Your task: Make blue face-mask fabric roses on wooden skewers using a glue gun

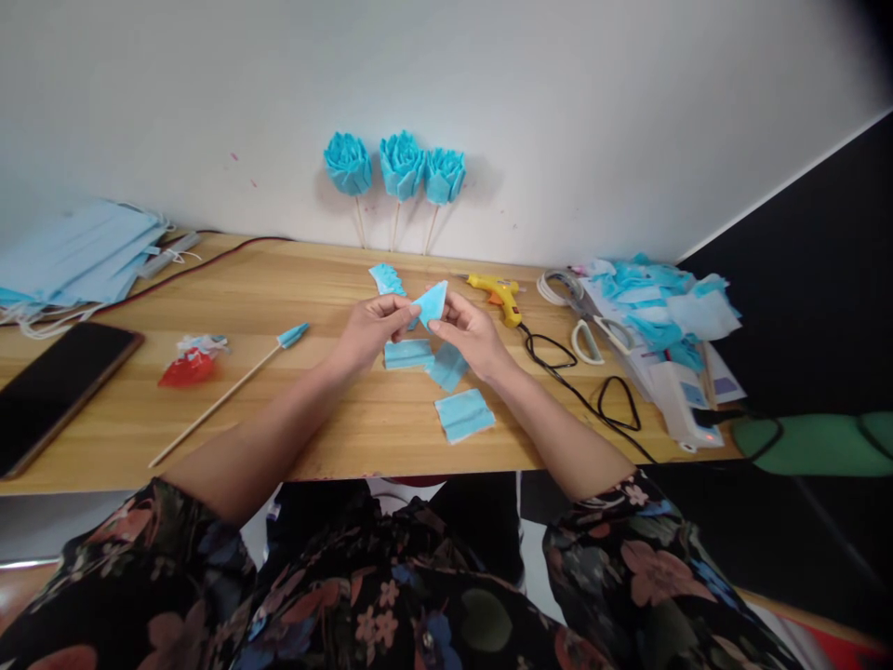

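Folding over the wooden tabletop: my work sits near its middle, and I judge the step in hand to be creasing the folded blue piece to a point.
Mask stack: pale blue and pleated, at the far left; the frame cuts it off, so I cannot count it.
Scrap heap: cut blue and white material at the right, too tangled to tell piece from piece.
Green object: it runs off the right edge, and I cannot tell what it is.
My hands: left hand and right hand face each other across the folded blue piece.
Flowers: three blue heads on thin stems by the wall; how their feet are held is hard to make out.
Glue gun: yellow, lying just beyond my right hand.
Flat sheets: three lie on the wood nearer me; the crimped strip beyond my left hand is partly covered.
Raised triangle: that same piece, held up between my hands, one corner pointing upward.
My fingertips: each hand pinches it between thumb and forefinger, partly hiding its edges; the next move, I judge, calls for even pressure along the fold so the layers stay aligned.
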### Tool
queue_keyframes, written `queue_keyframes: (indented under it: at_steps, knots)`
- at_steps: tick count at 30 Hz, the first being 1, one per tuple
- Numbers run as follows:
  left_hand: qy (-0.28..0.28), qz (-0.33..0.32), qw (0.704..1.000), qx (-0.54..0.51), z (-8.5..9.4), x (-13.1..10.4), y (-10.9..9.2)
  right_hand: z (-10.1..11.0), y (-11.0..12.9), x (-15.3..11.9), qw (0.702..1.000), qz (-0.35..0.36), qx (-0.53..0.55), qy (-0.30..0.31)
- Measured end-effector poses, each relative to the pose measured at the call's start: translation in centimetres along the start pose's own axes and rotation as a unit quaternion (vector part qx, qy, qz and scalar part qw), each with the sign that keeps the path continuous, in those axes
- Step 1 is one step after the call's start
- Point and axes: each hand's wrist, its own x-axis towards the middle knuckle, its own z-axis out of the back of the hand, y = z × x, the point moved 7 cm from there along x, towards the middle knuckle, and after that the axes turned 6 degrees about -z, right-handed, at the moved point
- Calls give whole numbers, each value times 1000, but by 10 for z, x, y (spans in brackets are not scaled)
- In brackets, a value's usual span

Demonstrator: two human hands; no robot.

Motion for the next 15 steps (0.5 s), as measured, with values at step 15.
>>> queue_keyframes:
  at_steps: [15]
  knots:
    - [22,54,986,-158,-11,-2,7,1,7,0,999,23,-24,6]
